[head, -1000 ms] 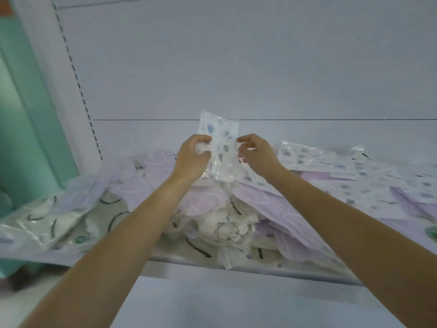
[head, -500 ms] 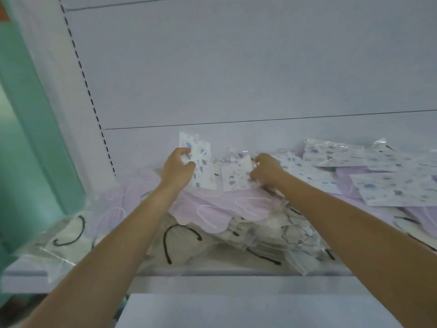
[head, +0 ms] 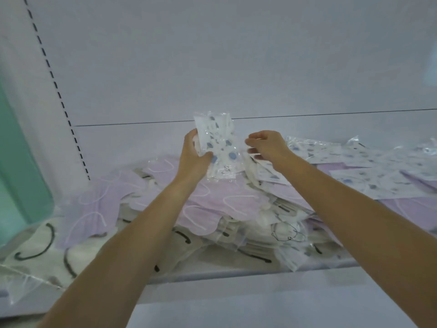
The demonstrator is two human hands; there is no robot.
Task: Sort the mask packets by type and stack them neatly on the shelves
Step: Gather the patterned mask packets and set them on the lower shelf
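From my end: left hand (head: 195, 155) grips a small bundle of blue-spotted mask packets (head: 218, 147), held upright at frame centre, above the heap and in front of the white back panel (head: 236, 67). Thumb lies across the bundle's front, fingers curled round its left edge. Right hand (head: 267, 145) sits just right of the bundle, fingers curled in w/ thumb close to the tips. Can't tell if they pinch the clear wrapper edge or nothing at all.

Below both hands, the shelf (head: 236, 276) carries a loose mixed heap. Lilac mask packets (head: 212, 202) lie on top thru the middle. White mask packets w/ black ear loops (head: 35, 247) are at lower left, some hanging over the front lip. More spotted packets (head: 359, 169) lie flat at mid right, overlapping each other and some lilac ones.

Slotted upright (head: 59, 91) runs down the upper left, teal wall (head: 14, 162) at far left edge
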